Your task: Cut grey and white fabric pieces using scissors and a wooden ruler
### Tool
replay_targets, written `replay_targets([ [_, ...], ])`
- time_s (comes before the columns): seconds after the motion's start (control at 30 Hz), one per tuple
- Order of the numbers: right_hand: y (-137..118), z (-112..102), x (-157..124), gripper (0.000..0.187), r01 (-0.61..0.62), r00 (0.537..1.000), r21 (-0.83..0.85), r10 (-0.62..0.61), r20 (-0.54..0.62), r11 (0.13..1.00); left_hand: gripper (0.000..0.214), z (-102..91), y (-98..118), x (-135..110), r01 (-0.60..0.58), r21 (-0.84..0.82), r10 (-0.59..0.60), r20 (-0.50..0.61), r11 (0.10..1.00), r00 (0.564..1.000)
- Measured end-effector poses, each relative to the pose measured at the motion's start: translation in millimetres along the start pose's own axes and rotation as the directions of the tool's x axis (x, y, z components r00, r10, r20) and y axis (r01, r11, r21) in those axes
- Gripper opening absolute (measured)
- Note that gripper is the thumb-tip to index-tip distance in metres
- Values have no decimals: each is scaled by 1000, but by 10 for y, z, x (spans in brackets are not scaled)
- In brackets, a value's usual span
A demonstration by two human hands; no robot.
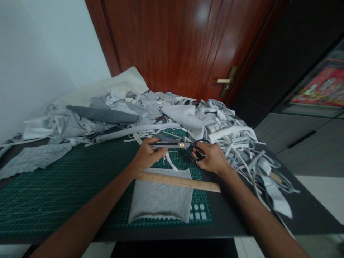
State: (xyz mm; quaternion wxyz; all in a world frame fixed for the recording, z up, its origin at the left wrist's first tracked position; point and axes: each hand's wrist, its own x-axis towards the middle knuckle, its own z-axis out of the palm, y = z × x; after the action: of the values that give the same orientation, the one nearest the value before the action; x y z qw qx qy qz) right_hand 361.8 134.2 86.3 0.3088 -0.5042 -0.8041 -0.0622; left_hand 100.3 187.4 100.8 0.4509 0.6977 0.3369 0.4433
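Above the green cutting mat (102,179), near its right side, two bare hands meet at a pair of black-handled scissors (182,145). The right hand (212,156) has hold of them, its fingers curled through the handle loops; the blades point left and stand slightly apart. The left hand (152,152) is at the blade end, fingers bent and thumb close to the metal; I cannot tell whether it grips the blades, a scrap or both. Just below its fingertips hangs a narrow white strip (171,162).

Nearer, a grey fabric piece (161,202) lies flat on the mat. Across its far part rests a wooden ruler (178,181), slanting, its right end reaching past the mat onto the dark table (225,218). Along the far side spreads a heap of grey and white scraps (150,104), with a dark grey piece (103,115) at left and loose strips (242,147) at right. Beyond stands a reddish wooden door (166,46).
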Motion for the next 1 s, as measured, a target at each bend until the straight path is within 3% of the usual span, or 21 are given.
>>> replay_targets([
  [0.37,14,16,-10,4,9,1000,22,-9,4,1000,21,-11,16,4,-99,21,98,77,995,992],
  [1.0,27,15,-16,8,40,999,3,-40,-24,999,21,-23,12,-2,-140,56,133,114,989,985],
])
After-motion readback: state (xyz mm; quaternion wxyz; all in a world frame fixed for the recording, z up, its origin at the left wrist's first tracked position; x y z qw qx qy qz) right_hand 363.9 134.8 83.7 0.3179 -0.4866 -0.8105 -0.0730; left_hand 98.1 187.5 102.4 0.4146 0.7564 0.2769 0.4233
